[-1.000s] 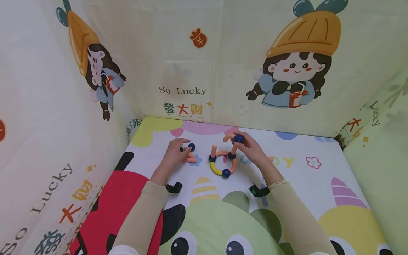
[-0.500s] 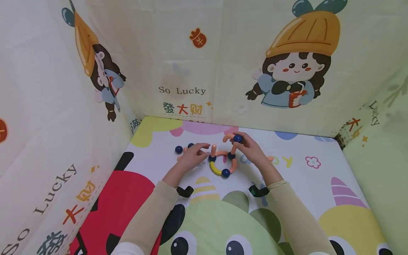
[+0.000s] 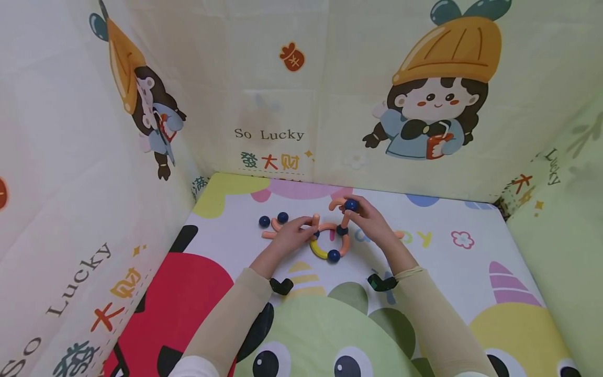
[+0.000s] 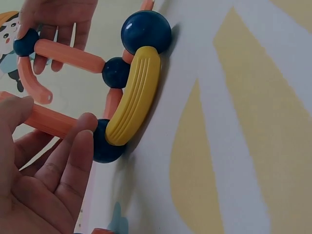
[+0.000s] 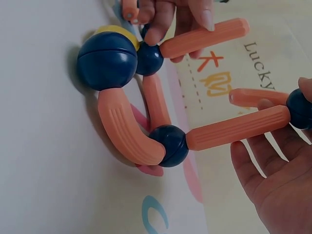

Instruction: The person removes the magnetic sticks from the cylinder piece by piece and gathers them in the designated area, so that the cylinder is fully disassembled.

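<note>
A ring of magnetic building pieces lies on the table, made of curved orange sticks, a yellow curved stick (image 4: 139,97) and blue balls, one at the front (image 3: 333,256). Two straight orange sticks rise from it. My left hand (image 3: 292,235) pinches the left upright stick (image 4: 51,122) between thumb and fingers, close over its blue base ball (image 4: 108,146). With my right hand (image 3: 372,219) I grip the blue ball (image 3: 351,204) atop the right upright stick (image 5: 239,127). From that ball a curved orange stick (image 4: 34,85) sticks out sideways.
Left of the ring lie two loose blue balls, one outermost (image 3: 264,221) and one farther back (image 3: 282,217), with a straight orange stick (image 3: 269,235) and a curved one (image 3: 275,225). Another orange piece (image 3: 400,234) shows beside the right wrist. Printed cloth walls (image 3: 330,104) enclose the table.
My left hand has left the loose pieces, moved right to the ring and taken hold of the left upright stick. The right hand stays on its ball.
</note>
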`<state>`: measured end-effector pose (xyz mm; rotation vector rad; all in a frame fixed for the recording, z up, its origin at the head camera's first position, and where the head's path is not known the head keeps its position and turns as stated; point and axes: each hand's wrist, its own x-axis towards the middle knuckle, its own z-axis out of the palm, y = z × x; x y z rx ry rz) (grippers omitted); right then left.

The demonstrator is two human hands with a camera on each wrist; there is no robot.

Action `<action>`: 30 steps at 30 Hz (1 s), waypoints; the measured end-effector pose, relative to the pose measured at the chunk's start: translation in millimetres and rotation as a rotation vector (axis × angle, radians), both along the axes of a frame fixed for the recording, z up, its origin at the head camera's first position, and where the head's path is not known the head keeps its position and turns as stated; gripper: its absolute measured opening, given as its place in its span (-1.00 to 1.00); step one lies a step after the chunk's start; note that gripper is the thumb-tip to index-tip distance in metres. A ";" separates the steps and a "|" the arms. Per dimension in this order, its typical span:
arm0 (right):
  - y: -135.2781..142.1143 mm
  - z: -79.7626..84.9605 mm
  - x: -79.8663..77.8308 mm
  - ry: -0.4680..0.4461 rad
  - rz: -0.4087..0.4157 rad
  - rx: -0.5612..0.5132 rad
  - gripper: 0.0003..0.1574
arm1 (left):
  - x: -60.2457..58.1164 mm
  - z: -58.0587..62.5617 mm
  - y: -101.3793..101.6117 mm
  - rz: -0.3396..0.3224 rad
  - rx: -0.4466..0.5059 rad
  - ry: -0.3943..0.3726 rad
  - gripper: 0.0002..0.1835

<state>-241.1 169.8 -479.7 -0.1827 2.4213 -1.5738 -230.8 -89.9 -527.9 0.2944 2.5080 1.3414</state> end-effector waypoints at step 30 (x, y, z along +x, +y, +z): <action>2.0 -1.4 -0.1 0.028 0.038 -0.072 -0.34 | 2.9 2.4 6.0 0.012 -0.025 0.073 -0.67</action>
